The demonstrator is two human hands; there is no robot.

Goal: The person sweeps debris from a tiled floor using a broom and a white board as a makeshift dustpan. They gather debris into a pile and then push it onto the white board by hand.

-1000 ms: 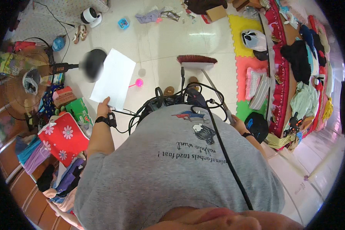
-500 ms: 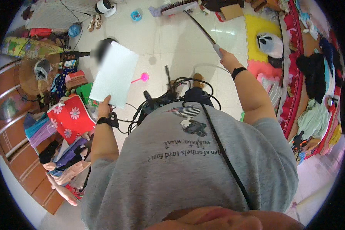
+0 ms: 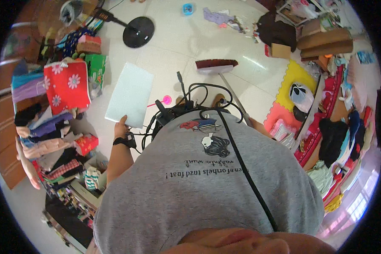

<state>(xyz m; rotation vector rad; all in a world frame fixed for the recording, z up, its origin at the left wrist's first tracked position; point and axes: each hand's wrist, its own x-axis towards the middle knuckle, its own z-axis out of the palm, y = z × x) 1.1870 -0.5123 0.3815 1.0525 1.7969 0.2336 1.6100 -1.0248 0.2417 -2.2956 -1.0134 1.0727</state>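
My left hand [image 3: 121,127] pinches the near edge of a flat white rectangular board [image 3: 132,95], held out over the floor at my left. A broom stands at my right, its grey handle [image 3: 233,91] running down to a white head with dark red bristles [image 3: 216,64] in front of my feet. My right hand [image 3: 258,125] is closed round the top of that handle, partly hidden by my shirt. Near the board lies a small pink round-headed stick [image 3: 167,100]. Farther ahead a heap of lilac cloth and scraps [image 3: 224,19] lies on the tiles.
A fan's round black base [image 3: 138,32] stands far left. Piled clothes [image 3: 51,144] and a red flowered bag [image 3: 67,86] line the left side. Yellow foam mats [image 3: 285,86] and a cardboard box [image 3: 280,51] are at right. Black cables [image 3: 207,86] hang at my waist.
The broom has swung back from the far scraps toward my feet, and my right arm has drawn in beside my body. My left hand still holds the board. The view has shifted.
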